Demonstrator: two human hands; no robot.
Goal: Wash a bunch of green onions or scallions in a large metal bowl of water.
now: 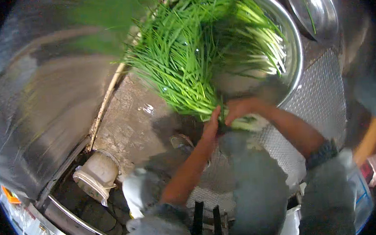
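Note:
A thick bunch of thin green onions [188,84] fans up and left over the near-left side of a round metal basin [297,52]. My left hand [212,122] grips the pale lower end of the bunch from the left. From the right, my right hand [245,108] is curled over the same end, its fingers slightly blurred. White stem ends [246,123] jut out below my right hand. Inside the basin, more green onions [265,45] lie with their white ends to the right, in what looks like water.
A shallow metal bowl [323,10] stands at the upper right, a green leaf in it. Textured metal plate [319,87] covers the floor on the right. A pale pole or hose [108,94] crosses the wet floor at left, near a tipped white plastic bucket [101,167].

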